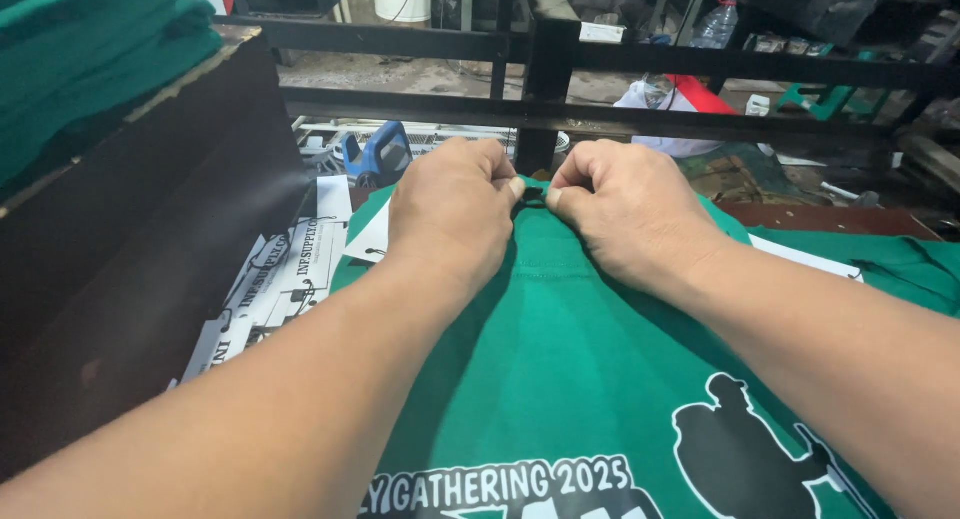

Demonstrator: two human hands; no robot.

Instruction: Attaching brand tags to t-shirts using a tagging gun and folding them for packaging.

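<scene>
- I see my left hand (452,211) curled into a loose fist, thumb and forefinger pinching the far edge of the green T-shirt (560,379)
- My right hand (628,211) mirrors it, fingers folded under, thumb tip pinching the same edge just beside the left; the two thumbs are near each other without touching
- The pinched bit of cloth is mostly hidden behind my knuckles, so I cannot tell whether it is the collar or the hem
- The shirt lies flat in front of me, running from under my hands toward the bottom of the view, where it is cut off
- White lettering and a black silhouette figure (740,459) are printed on it; the silhouette is cut by the lower edge and partly covered by my right forearm
- White printed transfer sheets (285,279) lie to the left of the shirt, partly tucked under it
- A dark board (150,249) stands along the left, with folded green cloth (90,49) on top, cropped by the frame
- A black metal frame (550,69) crosses behind my hands; the clutter beyond it is hard to make out
</scene>
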